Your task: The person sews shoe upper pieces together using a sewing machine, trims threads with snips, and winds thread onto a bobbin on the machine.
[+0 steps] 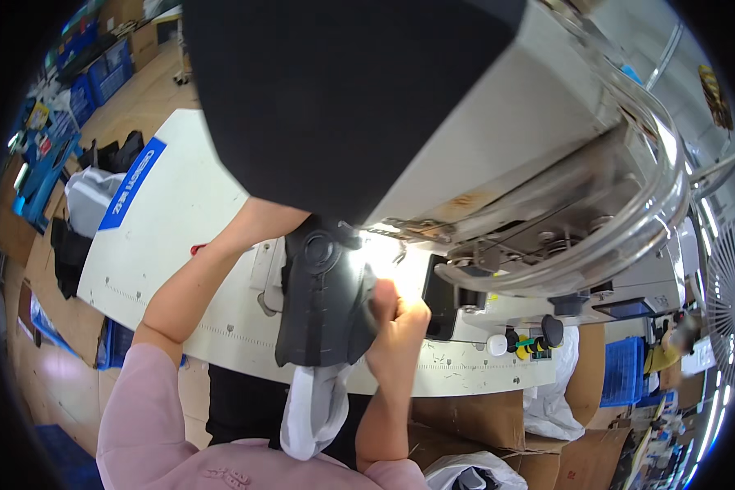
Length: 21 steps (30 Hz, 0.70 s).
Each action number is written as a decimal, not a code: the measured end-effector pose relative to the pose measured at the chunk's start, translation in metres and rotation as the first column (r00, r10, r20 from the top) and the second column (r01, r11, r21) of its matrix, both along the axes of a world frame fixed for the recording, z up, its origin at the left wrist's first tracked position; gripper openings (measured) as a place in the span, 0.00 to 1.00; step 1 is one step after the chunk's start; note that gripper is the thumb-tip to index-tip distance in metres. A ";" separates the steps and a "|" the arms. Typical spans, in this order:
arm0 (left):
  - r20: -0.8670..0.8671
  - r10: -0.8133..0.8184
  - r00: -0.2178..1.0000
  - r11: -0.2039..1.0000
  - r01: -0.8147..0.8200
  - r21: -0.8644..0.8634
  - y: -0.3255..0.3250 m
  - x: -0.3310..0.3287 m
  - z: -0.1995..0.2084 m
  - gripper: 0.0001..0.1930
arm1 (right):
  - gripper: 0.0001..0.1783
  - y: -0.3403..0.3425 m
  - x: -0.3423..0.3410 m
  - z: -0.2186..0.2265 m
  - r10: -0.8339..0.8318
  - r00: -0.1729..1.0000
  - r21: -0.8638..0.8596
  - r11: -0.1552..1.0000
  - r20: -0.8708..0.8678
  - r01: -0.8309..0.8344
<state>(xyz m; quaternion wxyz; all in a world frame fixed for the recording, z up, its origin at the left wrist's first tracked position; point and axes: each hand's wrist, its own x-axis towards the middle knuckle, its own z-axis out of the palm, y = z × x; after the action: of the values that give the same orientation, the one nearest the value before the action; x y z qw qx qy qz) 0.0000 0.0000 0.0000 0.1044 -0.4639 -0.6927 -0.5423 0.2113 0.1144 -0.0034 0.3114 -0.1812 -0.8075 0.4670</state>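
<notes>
Pink sleeves enter from the lower edge; both forearms reach up onto the white worktable (180, 220).

Right hand (396, 322): closed in a fist-like pinch on the right edge of a dark shaped fabric piece (322, 302), close to the lit needle area. Grip firm, fingers curled over the edge.

Left hand: forearm runs up and disappears behind the black machine head (335, 98); hand itself hidden, so its grip cannot be told.

Dark fabric piece lies flat on the table under the sewing machine, with a raised round patch near its top. Judged: light, semi-stiff panel, bends but holds shape; best held at its edges, clear of the needle. White soft cloth (314, 412) hangs limp from its lower end over the table edge; floppy, likely to drag.

Further right: machine body with black and yellow knobs (535, 339), curved clear guard (629, 237). Beyond: blue crates (625, 367), cardboard boxes (474, 416).
</notes>
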 end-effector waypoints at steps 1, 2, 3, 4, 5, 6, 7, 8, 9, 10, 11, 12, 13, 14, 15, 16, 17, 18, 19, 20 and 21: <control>-0.058 0.024 0.998 1.000 -0.023 0.019 0.000 0.004 0.003 0.08 | 0.23 0.002 0.003 0.008 0.016 0.999 -0.045 0.999 0.051 -0.014; -0.020 0.024 1.000 0.999 -0.023 0.043 -0.001 0.007 0.005 0.08 | 0.21 0.004 0.006 0.017 0.104 0.994 -0.007 0.995 0.019 -0.104; -0.017 0.002 1.000 0.995 0.000 0.103 -0.003 0.013 0.007 0.08 | 0.20 0.006 0.010 0.025 0.155 0.987 -0.004 0.988 0.045 -0.155; 0.013 0.003 1.000 0.990 -0.005 0.139 -0.004 0.017 0.008 0.08 | 0.22 0.006 0.009 0.031 0.159 0.982 0.056 0.985 0.097 -0.165; 0.043 0.001 0.999 0.985 -0.009 0.174 -0.007 0.020 0.008 0.08 | 0.25 0.005 0.009 0.034 0.169 0.977 0.141 0.972 0.126 -0.186; 0.121 -0.038 0.992 0.988 0.019 0.153 -0.015 0.022 0.006 0.10 | 0.28 0.004 0.004 0.034 0.068 0.978 0.092 0.992 0.196 -0.087; 0.252 -0.018 0.967 0.998 0.001 0.069 -0.025 0.021 0.003 0.10 | 0.23 0.003 0.004 0.035 0.063 0.977 0.118 0.989 0.205 -0.088; 0.361 -0.046 0.932 0.998 0.025 0.063 -0.040 0.016 -0.001 0.10 | 0.18 0.002 0.006 0.034 0.122 0.981 0.277 0.947 0.151 -0.161; 0.319 -0.015 0.948 1.000 0.013 0.009 -0.058 0.016 -0.008 0.10 | 0.14 0.000 0.009 0.031 0.161 0.979 0.404 0.893 0.123 -0.197; 0.182 0.076 0.980 0.989 -0.051 -0.135 -0.076 0.015 -0.017 0.10 | 0.13 -0.008 0.016 0.023 0.176 0.977 0.505 0.836 0.124 -0.215; 0.013 0.172 0.985 0.945 -0.161 -0.284 -0.095 0.014 -0.028 0.10 | 0.13 -0.015 0.020 0.014 0.250 0.954 0.558 0.774 0.168 -0.301; -0.190 0.239 0.952 0.877 -0.296 -0.380 -0.112 0.019 -0.043 0.10 | 0.13 -0.025 0.026 0.001 0.267 0.938 0.661 0.667 0.220 -0.345; -0.401 0.269 0.876 0.770 -0.446 -0.457 -0.127 0.023 -0.057 0.11 | 0.13 -0.036 0.031 -0.013 0.262 0.914 0.726 0.555 0.310 -0.406; -0.322 0.299 0.898 0.779 -0.425 -0.461 -0.141 0.029 -0.069 0.11 | 0.12 -0.044 0.030 -0.029 0.297 0.892 0.742 0.499 0.339 -0.448; -0.249 0.334 0.909 0.772 -0.415 -0.481 -0.154 0.036 -0.079 0.12 | 0.12 -0.051 0.029 -0.044 0.330 0.884 0.768 0.450 0.330 -0.455; -0.139 0.394 0.909 0.726 -0.400 -0.558 -0.164 0.041 -0.085 0.13 | 0.12 -0.056 0.030 -0.056 0.329 0.884 0.803 0.392 0.333 -0.449; -0.112 0.408 0.906 0.795 -0.413 -0.445 -0.170 0.048 -0.091 0.13 | 0.12 -0.060 0.029 -0.068 0.336 0.874 0.800 0.377 0.351 -0.467; -0.038 0.447 0.894 0.817 -0.425 -0.390 -0.175 0.057 -0.094 0.13 | 0.13 -0.062 0.027 -0.079 0.344 0.879 0.813 0.370 0.330 -0.449; 0.036 0.480 0.877 0.834 -0.443 -0.329 -0.177 0.066 -0.094 0.13 | 0.13 -0.064 0.026 -0.086 0.345 0.897 0.844 0.361 0.275 -0.398; 0.113 0.483 0.868 0.844 -0.427 -0.324 -0.176 0.079 -0.094 0.13 | 0.13 -0.063 0.027 -0.089 0.359 0.870 0.784 0.404 0.338 -0.472; 0.189 0.482 0.855 0.855 -0.412 -0.315 -0.173 0.096 -0.092 0.13 | 0.13 -0.063 0.028 -0.092 0.360 0.871 0.775 0.419 0.336 -0.472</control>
<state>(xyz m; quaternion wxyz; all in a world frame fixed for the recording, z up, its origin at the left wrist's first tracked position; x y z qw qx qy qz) 0.0957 -0.1735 -0.0921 0.0740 -0.2227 -0.8554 -0.4618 0.2390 0.0518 -0.0949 0.1854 0.1692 -0.9653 0.0724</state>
